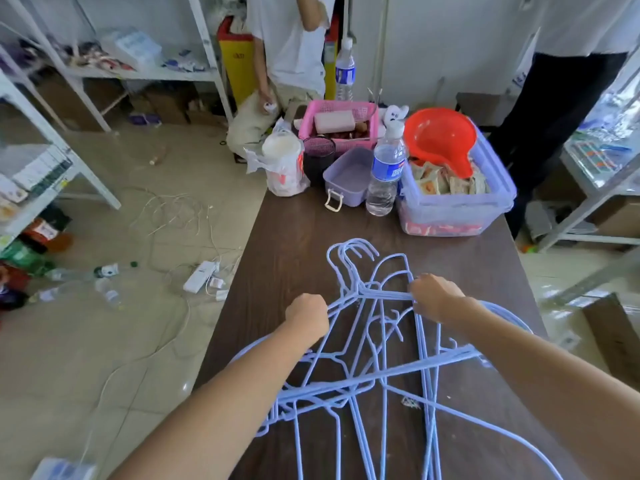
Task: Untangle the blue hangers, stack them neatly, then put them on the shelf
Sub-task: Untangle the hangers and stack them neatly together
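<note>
A tangle of several light blue wire hangers (367,372) lies on the dark brown table (294,237), their hooks pointing away from me. My left hand (308,318) is closed on the left shoulder wires of the bunch. My right hand (434,297) is closed on the right shoulder wires near the hooks. More hangers spread crosswise under both forearms toward the near edge. White metal shelves (145,72) stand at the back left and along the left side of the room.
At the table's far end stand a lilac bin (457,206) with a red scoop, a water bottle (386,171), a small lilac box (346,178), a pink basket (337,124) and a bagged jar. Two people stand behind the table. Cables and bottles litter the floor at left.
</note>
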The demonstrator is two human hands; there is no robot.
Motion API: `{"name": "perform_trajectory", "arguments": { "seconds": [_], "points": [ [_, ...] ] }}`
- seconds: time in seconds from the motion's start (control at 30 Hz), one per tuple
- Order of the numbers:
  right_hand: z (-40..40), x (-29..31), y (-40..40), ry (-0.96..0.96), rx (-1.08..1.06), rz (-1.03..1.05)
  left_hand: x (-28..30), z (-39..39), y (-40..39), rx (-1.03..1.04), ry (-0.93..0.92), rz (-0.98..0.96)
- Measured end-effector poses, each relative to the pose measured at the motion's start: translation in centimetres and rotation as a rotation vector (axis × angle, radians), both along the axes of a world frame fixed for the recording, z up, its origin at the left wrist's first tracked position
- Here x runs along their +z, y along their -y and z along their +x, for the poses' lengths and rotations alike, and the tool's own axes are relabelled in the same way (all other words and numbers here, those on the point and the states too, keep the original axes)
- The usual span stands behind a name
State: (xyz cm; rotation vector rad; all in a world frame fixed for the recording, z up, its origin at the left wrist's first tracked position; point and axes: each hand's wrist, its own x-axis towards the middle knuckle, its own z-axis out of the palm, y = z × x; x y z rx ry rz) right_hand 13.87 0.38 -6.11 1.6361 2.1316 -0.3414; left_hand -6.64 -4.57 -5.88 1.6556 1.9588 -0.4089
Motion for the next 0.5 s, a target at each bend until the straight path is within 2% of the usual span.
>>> {"name": "perform_trajectory", "arguments": {
  "seconds": [0.1, 0.2, 0.3, 0.4, 0.5],
  "points": [
    [0.1, -1.2, -0.2, 0.05, 0.059, -0.036, -0.8, 0.2, 0.1, -0.084, -0.093, -0.014],
    [0.2, -1.2, -0.5, 0.11, 0.169, 0.011, -0.5, 0.0, 0.1, -0.212, -0.201, -0.027],
    [0.5, -0.4, -0.3, 0.137, 0.286, 0.048, 1.0, -0.3, 0.1, -0.244, -0.201, -0.099],
    [1.2, 1.5, 0.5, 0.0, 0.255, -0.052, 3.1, -0.5, -0.1, -0.238, -0.144, -0.252],
    [1.6, 3.4, 1.3, -0.133, 0.165, -0.18, 4.9, -0.9, -0.3, -0.292, -0.181, -0.377]
  ]
}}
